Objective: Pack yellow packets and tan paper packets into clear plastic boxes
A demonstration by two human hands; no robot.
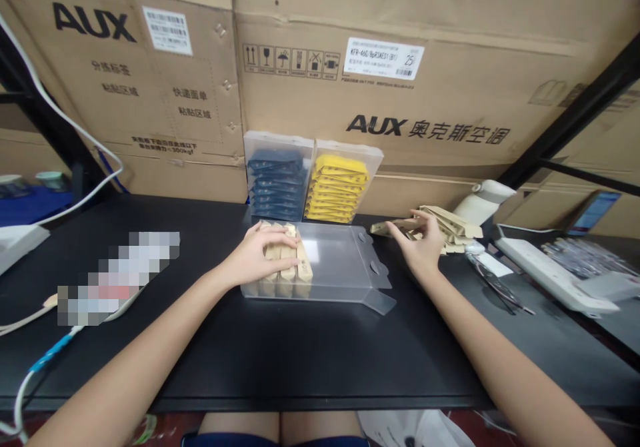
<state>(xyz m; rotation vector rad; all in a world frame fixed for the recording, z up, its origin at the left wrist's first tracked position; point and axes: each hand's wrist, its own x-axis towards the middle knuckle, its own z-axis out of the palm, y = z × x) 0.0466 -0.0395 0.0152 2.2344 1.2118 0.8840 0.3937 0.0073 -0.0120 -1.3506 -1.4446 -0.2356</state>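
Observation:
A clear plastic box [340,260] lies flat on the black table, its flaps open towards the right. Several beige packets [304,264] stand in a row in its left part, and my left hand [267,252] is closed around them. At the right, my right hand [423,240] has its thumb and fingers around a beige packet [383,228], beside a loose pile of beige packets [457,227]. Behind the box stand two upright clear cases, one with blue packets [276,184], the other with yellow packets [337,187].
Large cardboard boxes [300,107] rise behind the table [300,354]. A white bottle [483,200], glasses [495,284] and a power strip [555,274] are at the right. A blurred-out device with a cable [50,354] lies at the left.

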